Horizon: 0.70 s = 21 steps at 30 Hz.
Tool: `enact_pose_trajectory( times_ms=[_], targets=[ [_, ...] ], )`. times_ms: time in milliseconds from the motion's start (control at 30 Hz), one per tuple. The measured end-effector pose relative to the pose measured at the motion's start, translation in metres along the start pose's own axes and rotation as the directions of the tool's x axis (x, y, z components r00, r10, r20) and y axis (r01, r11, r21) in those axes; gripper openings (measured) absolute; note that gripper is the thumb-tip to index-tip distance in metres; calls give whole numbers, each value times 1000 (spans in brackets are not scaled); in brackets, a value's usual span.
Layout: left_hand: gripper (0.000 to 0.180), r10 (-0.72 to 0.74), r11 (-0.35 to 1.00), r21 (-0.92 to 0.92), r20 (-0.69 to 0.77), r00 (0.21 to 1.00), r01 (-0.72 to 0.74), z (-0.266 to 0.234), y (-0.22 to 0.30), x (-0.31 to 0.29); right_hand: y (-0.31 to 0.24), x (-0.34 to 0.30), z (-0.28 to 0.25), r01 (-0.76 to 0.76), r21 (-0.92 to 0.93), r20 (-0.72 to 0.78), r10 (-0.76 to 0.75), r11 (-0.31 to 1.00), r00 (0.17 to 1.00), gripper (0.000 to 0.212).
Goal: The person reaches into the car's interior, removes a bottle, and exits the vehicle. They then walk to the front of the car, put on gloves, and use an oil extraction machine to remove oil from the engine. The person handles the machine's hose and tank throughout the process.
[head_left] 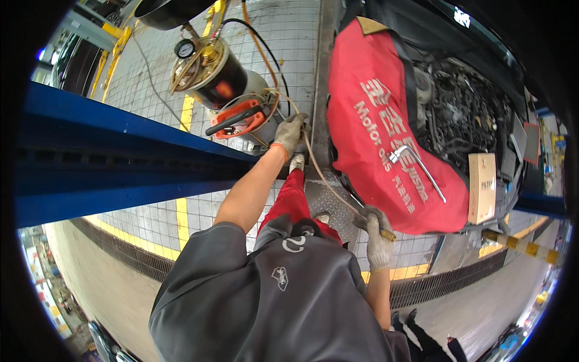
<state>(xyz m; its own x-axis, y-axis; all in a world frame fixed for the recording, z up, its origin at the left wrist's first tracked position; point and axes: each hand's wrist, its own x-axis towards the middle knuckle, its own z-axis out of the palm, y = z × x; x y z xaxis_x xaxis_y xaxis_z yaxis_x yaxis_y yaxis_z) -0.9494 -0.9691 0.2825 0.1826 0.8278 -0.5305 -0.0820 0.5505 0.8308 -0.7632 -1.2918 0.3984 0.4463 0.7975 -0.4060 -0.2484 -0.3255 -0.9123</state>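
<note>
My right hand (378,238), in a pale work glove, is closed round the end of a thin translucent hose (326,179). A brass-coloured fitting (388,236) sticks out past its fingers. From there the hose curves up and away to my left hand (290,134), gloved too, whose fingers wrap round it farther along. Beyond the left hand, the hose leads toward a drum-shaped fluid extractor (222,78) with a round pressure gauge (184,48). An orange tool case or reel with a black handle (236,119) sits against the extractor's near side.
To the right, a red fender cover (379,120) drapes the car beside its open engine bay (461,108). On the cover lie a bent metal wrench (422,172) and an upright cardboard filter box (482,187). A blue lift post (114,160) stands at left; dark hoses hang behind the extractor.
</note>
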Motion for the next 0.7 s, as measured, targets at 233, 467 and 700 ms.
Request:
enact_pose_trajectory(
  times_ms=[233,467,700],
  targets=[
    [42,-112,994,-7,-10,994,112,-11,8,55,-28,59,25,-97,-40,-23,96,994,995,36],
    [38,-164,980,-122,-55,985,157,-2,16,61,-47,88,21,-161,-89,-105,152,983,983,37],
    [40,-179,979,-103,-28,983,176,3,7,65,-59,99,11,-180,-42,-166,171,983,971,40]
  ],
)
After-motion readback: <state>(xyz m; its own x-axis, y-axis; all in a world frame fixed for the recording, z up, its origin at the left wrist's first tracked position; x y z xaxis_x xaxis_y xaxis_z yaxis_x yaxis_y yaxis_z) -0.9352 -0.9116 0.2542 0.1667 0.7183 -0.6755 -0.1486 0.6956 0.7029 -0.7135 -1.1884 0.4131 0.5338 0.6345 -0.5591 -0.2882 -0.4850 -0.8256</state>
